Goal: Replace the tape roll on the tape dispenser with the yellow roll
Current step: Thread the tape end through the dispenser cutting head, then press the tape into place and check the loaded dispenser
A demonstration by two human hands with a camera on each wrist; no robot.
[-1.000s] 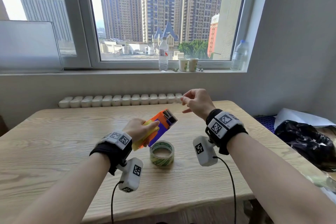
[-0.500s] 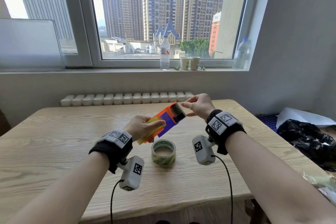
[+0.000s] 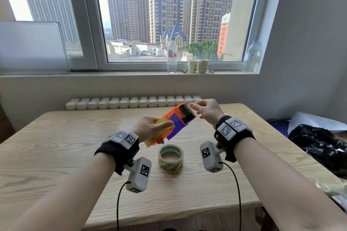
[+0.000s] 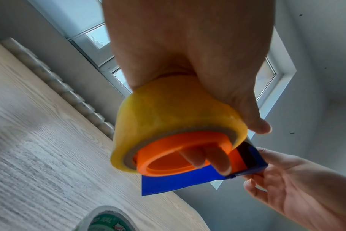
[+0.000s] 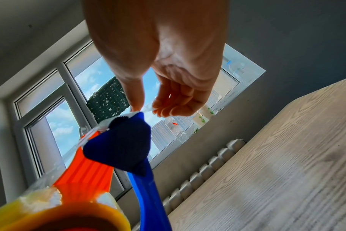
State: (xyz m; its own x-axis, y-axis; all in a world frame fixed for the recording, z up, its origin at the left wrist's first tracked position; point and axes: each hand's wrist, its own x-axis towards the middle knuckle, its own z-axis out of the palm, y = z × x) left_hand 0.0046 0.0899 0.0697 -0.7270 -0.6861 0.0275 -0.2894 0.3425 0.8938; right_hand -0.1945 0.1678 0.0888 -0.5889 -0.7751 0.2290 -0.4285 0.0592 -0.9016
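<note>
We find the orange and blue plastic tape dispenser [image 3: 173, 123] held above the pale wood-grain table [image 3: 56, 155], its toothed cutter end raised toward the window. The left hand [image 3: 150, 129] grips the translucent yellow tape roll [image 4: 174, 115], which is already seated on the dispenser's orange hub: in the left wrist view the thumb lies over the roll's outer face and two fingers [image 4: 205, 157] hook through the hub, a hold that in our judgement keeps the roll from turning. The right hand [image 3: 206, 110] is at the cutter end, thumb and forefinger closed in a pinch on the clear free end of the tape [image 5: 147, 109], apparently drawing it over the serrated blade. The green-printed clear tape roll [image 3: 170, 158], presumably the one removed, lies flat on the table just below the dispenser, apart from both hands. We judge the replacement nearly complete; what remains is seating the tape end on the blade. The film is thin and may cling to the fingertips
</note>
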